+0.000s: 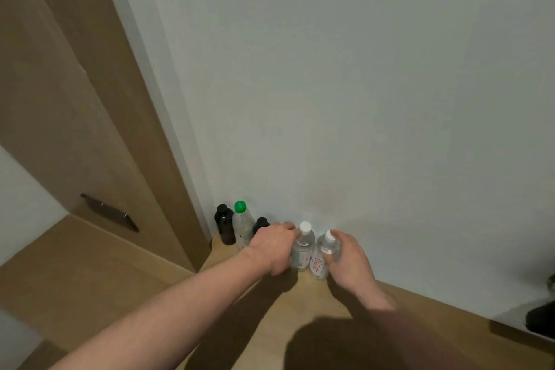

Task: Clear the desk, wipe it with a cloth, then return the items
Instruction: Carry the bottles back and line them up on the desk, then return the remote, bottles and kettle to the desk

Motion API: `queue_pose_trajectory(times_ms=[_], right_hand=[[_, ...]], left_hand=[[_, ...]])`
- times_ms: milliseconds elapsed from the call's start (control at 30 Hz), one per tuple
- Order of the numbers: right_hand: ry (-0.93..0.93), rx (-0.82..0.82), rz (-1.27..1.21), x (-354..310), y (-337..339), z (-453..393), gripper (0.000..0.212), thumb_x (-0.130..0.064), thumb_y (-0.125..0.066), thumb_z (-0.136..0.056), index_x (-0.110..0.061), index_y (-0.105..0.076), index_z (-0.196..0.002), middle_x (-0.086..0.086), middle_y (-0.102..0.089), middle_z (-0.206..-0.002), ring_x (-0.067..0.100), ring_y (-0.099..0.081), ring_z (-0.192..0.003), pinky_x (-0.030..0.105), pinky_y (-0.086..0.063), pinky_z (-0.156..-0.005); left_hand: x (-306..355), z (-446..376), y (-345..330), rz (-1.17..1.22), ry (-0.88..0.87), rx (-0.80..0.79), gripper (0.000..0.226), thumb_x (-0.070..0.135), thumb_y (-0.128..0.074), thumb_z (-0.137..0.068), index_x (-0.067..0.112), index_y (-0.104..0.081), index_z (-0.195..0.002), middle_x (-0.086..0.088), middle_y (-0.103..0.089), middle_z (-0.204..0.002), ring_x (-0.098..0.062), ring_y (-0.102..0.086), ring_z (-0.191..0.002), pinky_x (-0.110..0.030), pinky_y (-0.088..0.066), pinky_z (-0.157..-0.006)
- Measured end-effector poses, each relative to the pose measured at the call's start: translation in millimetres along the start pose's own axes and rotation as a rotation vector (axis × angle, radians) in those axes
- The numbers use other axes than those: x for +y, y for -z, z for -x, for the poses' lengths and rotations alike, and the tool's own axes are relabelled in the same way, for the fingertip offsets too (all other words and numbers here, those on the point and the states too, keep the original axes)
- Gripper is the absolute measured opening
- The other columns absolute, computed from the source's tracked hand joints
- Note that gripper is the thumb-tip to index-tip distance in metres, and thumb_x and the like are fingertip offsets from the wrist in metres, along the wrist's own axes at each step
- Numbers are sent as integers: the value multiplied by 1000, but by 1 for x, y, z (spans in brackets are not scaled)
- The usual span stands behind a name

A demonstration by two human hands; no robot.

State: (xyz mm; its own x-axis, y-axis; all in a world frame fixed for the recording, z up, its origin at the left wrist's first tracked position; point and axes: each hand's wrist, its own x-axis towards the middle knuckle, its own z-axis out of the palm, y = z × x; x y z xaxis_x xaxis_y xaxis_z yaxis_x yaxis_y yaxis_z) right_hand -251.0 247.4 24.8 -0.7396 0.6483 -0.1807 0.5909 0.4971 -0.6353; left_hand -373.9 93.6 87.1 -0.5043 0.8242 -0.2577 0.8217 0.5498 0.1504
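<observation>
A home room: wooden door (75, 105) with dark handle (109, 212), plain white wall (345, 84), drink bottles (240, 224) on a wooden surface (300, 303).

I'm seeing my left hand (274, 246) gripping a clear white-capped bottle (302, 246); my right hand (350, 261) is gripping its red-labelled twin (323, 258) — both standing upright on the wooden desk (315, 294), beside a green-capped bottle (241, 225) and two dark bottles (224, 227).
</observation>
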Motion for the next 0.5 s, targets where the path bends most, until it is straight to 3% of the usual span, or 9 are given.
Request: queue_pose_trajectory(times_ms=[267, 400, 500], right_hand=[[-3, -52, 59, -5, 24, 67, 62, -27, -71, -96, -27, -45, -152, -4, -40, -159, 18, -43, -144, 33, -34, -120], [-65, 10, 37, 8, 44, 122, 64, -28, -67, -99, -27, -39, -156, -4, -29, -166, 16, -28, -153, 23, -17, -119], [-157, 66, 79, 21, 52, 176, 66, -36, -64, -99, -31, -35, -158, -8, -25, -168, 17, -25, -154, 31, -18, -123]], left_hand=[[8, 42, -10, 23, -63, 45, 69, 21, -60, -92, 24, -35, -156, 0, -36, -160, -26, -44, -136, -45, -45, -112], [19, 66, -19, 33, -167, 69, 69, 22, -56, -94, 24, -31, -158, 0, -29, -165, -25, -38, -143, -42, -38, -117], [34, 86, -27, -8, -260, 51, 72, 28, -57, -97, 24, -24, -161, -2, -23, -168, -26, -30, -149, -41, -30, -122]])
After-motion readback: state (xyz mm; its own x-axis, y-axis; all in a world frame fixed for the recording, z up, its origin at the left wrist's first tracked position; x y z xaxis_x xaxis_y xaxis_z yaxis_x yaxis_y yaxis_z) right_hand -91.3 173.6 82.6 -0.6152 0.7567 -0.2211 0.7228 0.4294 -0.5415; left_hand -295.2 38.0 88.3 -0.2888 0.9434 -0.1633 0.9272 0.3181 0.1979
